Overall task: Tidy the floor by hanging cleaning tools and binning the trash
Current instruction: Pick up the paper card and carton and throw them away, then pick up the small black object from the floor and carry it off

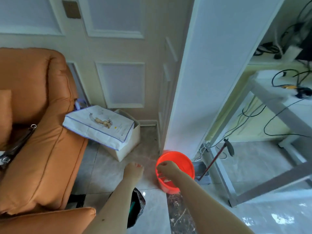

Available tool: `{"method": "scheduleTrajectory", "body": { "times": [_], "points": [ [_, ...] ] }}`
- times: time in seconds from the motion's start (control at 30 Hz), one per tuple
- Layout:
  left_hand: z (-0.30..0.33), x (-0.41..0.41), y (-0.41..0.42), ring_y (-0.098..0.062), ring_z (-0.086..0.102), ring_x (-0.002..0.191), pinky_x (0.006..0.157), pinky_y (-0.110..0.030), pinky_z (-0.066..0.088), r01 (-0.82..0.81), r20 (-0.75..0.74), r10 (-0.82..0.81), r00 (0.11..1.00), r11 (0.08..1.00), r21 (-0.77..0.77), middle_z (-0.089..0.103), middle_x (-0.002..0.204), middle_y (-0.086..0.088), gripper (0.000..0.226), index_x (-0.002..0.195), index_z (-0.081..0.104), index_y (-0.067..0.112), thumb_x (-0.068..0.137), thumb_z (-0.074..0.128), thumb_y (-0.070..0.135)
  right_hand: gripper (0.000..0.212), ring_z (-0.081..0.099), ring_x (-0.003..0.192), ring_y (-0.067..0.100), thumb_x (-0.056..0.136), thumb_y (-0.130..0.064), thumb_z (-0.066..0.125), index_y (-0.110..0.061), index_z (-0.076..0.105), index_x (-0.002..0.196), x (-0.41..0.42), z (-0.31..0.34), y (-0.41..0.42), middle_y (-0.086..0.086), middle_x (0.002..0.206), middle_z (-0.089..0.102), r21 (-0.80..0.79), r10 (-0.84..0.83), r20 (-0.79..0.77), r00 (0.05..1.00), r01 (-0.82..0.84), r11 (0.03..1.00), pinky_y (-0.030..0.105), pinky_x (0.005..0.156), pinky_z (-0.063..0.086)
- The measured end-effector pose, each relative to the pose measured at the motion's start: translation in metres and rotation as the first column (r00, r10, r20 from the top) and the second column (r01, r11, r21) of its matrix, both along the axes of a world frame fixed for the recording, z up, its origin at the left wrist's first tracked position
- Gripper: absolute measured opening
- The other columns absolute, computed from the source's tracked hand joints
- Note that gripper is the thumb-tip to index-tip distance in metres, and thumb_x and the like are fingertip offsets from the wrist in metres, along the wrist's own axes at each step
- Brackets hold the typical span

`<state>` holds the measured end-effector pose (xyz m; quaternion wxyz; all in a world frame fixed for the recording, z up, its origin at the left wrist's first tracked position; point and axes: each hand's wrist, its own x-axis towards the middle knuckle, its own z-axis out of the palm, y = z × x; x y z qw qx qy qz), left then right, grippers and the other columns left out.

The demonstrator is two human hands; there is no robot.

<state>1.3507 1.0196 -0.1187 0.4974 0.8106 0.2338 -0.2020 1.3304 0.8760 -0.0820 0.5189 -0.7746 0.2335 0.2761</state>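
An orange bin [185, 163] stands on the tiled floor at the foot of a white pillar. White scraps [166, 180] lie inside it. My right hand [166, 168] hovers over the bin's near rim, fingers curled loosely downward, and I see nothing in them. My left hand [133, 171] is stretched out over the bare floor to the bin's left, fingers relaxed and empty. A red-handled cleaning tool [215, 158] with a dark head leans against the table frame right of the bin, its foot in a grey dustpan [201, 169].
An orange leather armchair [38, 132] fills the left side. A white printed bag [99, 125] lies on a cream box [128, 147] by the panelled wall. A white table [276, 102] with cables stands at the right. A dark object [137, 206] sits under my left forearm.
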Motion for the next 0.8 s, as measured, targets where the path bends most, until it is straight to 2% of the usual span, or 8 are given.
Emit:
{"method": "scheduleTrajectory", "body": {
  "times": [0.07, 0.13, 0.27, 0.33, 0.4, 0.53, 0.67, 0.8],
  "points": [
    [0.011, -0.001, -0.027, -0.037, 0.067, 0.102, 0.089, -0.040, 0.054, 0.058, 0.018, -0.058, 0.998, 0.998, -0.021, 0.069, 0.107, -0.025, 0.015, 0.094, 0.068, 0.003, 0.091, 0.053, 0.007, 0.012, 0.054, 0.061, 0.016, 0.092, -0.010, 0.048, -0.013, 0.059, 0.088, -0.010, 0.015, -0.024, 0.007, 0.080, 0.057, -0.004, -0.048, 0.019, 0.999, 0.048, 0.999, 0.022, 0.052, 0.040],
    [0.023, -0.008, -0.065, -0.041, 0.065, 0.106, 0.090, -0.049, 0.052, 0.134, 0.040, -0.133, 0.990, 0.990, -0.047, 0.067, 0.110, -0.030, 0.022, 0.103, 0.063, -0.005, 0.089, 0.052, 0.006, 0.021, 0.052, 0.058, 0.012, 0.092, -0.012, 0.049, -0.020, 0.054, 0.073, -0.027, 0.030, -0.057, 0.002, 0.073, 0.055, -0.029, -0.127, 0.045, 0.991, 0.128, 0.991, 0.022, 0.053, 0.042],
    [0.037, -0.026, -0.122, -0.032, 0.063, 0.083, 0.070, -0.040, 0.046, 0.274, 0.082, -0.271, 0.959, 0.961, -0.028, 0.060, 0.079, -0.030, 0.021, 0.066, 0.053, 0.011, 0.086, 0.050, 0.005, 0.014, 0.051, 0.058, 0.016, 0.091, -0.010, 0.049, -0.010, 0.062, 0.095, -0.064, 0.052, -0.108, 0.005, 0.071, 0.053, -0.030, -0.244, 0.085, 0.966, 0.247, 0.968, 0.023, 0.053, 0.041],
    [0.047, -0.042, -0.159, -0.024, 0.054, 0.076, 0.067, -0.036, 0.038, 0.359, 0.118, -0.354, 0.928, 0.933, -0.025, 0.055, 0.074, -0.033, 0.031, 0.058, 0.046, 0.015, 0.086, 0.049, 0.002, 0.013, 0.052, 0.064, 0.021, 0.089, -0.008, 0.049, -0.009, 0.062, 0.086, -0.092, 0.065, -0.142, 0.010, 0.074, 0.054, -0.021, -0.307, 0.111, 0.945, 0.311, 0.950, 0.028, 0.058, 0.042],
    [0.062, -0.063, -0.197, -0.023, 0.051, 0.071, 0.066, -0.033, 0.035, 0.456, 0.152, -0.451, 0.880, 0.890, -0.001, 0.056, 0.082, -0.044, 0.027, 0.060, 0.050, 0.011, 0.084, 0.048, 0.000, 0.020, 0.053, 0.067, 0.022, 0.091, -0.010, 0.050, -0.015, 0.055, 0.073, -0.124, 0.078, -0.176, 0.006, 0.069, 0.052, -0.026, -0.375, 0.133, 0.918, 0.381, 0.924, 0.028, 0.060, 0.042],
    [0.093, -0.127, -0.275, -0.033, 0.054, 0.070, 0.068, -0.043, 0.050, 0.592, 0.221, -0.586, 0.779, 0.805, 0.046, 0.058, 0.074, -0.030, 0.025, 0.060, 0.051, 0.009, 0.084, 0.050, 0.002, 0.006, 0.052, 0.064, 0.019, 0.093, -0.010, 0.046, -0.010, 0.052, 0.093, -0.202, 0.098, -0.245, 0.008, 0.078, 0.053, -0.041, -0.512, 0.165, 0.843, 0.524, 0.851, 0.023, 0.052, 0.037],
    [0.107, -0.204, -0.350, -0.042, 0.066, 0.092, 0.068, -0.035, 0.047, 0.703, 0.227, -0.689, 0.688, 0.711, 0.025, 0.066, 0.087, -0.031, 0.031, 0.057, 0.047, 0.012, 0.087, 0.051, 0.007, 0.007, 0.055, 0.069, 0.019, 0.093, -0.010, 0.048, -0.013, 0.053, 0.097, -0.296, 0.112, -0.307, 0.004, 0.077, 0.055, -0.056, -0.630, 0.192, 0.753, 0.649, 0.759, 0.021, 0.055, 0.041],
    [0.119, -0.276, -0.416, -0.030, 0.061, 0.079, 0.066, -0.030, 0.043, 0.795, 0.225, -0.770, 0.597, 0.605, -0.042, 0.064, 0.086, -0.020, 0.013, 0.076, 0.054, 0.009, 0.087, 0.048, 0.009, 0.027, 0.052, 0.061, 0.013, 0.092, -0.012, 0.047, -0.003, 0.060, 0.113, -0.385, 0.120, -0.359, 0.004, 0.078, 0.053, -0.036, -0.742, 0.200, 0.641, 0.761, 0.648, 0.020, 0.054, 0.037]
  ]
}}
